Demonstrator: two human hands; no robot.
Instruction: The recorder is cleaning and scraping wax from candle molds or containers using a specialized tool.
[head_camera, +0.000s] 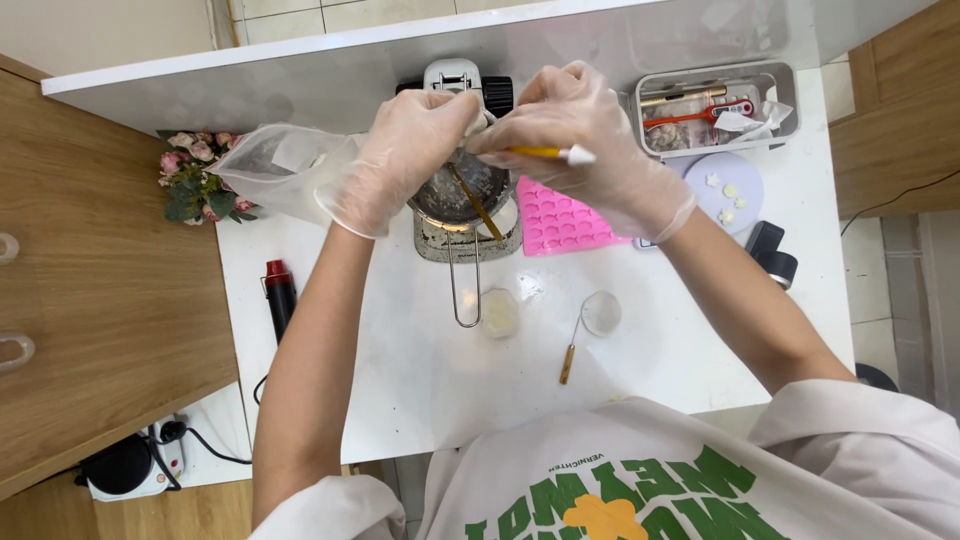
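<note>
Both of my hands wear clear thin gloves and meet above a small metal pot (447, 196). The pot stands on a small white heater (440, 243), and its wire handle (463, 285) points toward me. My right hand (585, 140) pinches a thin yellow tool with a white tip (550, 153), held level and pointing right. My left hand (400, 155) has its fingertips bunched against the right hand's fingers, and whatever they pinch is hidden. A wooden stick (478, 205) leans inside the pot.
A pink silicone mould (560, 222) lies right of the pot. Nearer me are a small glass cup (498, 312) and a small strainer with a wooden handle (592, 322). Also here: a red-and-black heat tool (280, 297), a plastic bag (265, 165), flowers (192, 178), a clear organiser box (715, 110) and a round pale plate (728, 190).
</note>
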